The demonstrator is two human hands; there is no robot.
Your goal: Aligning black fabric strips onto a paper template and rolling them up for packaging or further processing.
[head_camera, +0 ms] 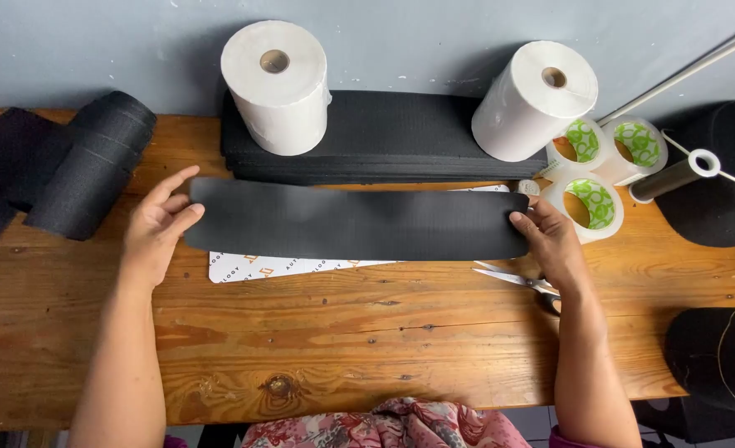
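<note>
Wooden table [367, 348] fills the view, its far edge against a grey wall. Stretched across its middle is a long black strip [355, 224], held level between both hands and lying just above a white printed sheet [284, 267]. The left hand [156, 228] supports the strip's left end with the fingers spread and loosely open, palm against the edge. The right hand [554, 241] pinches the right end, thumb on top and fingers curled beneath.

Judged from this, the step in hand is handling a single cut strip, either lifting it off or laying it over the sheet; which of the two cannot be told. The next move would seem to call for keeping both ends even, so the strip does not sag or skew against the sheet.

Behind it sits a stack [384, 141] of similar black strips, with two white paper rolls [276, 83] resting on its ends. A black fabric roll [85, 166] lies at the left. Three tape rolls [595, 166] stand clustered near the right hand.

Hidden or unclear:
- The sheet is mostly covered by the strip.
- The scissors [517, 278] are partly under the right wrist.
- Dark rolls at the right edge are cut off.
- The count of strips in the stack cannot be made out.
</note>
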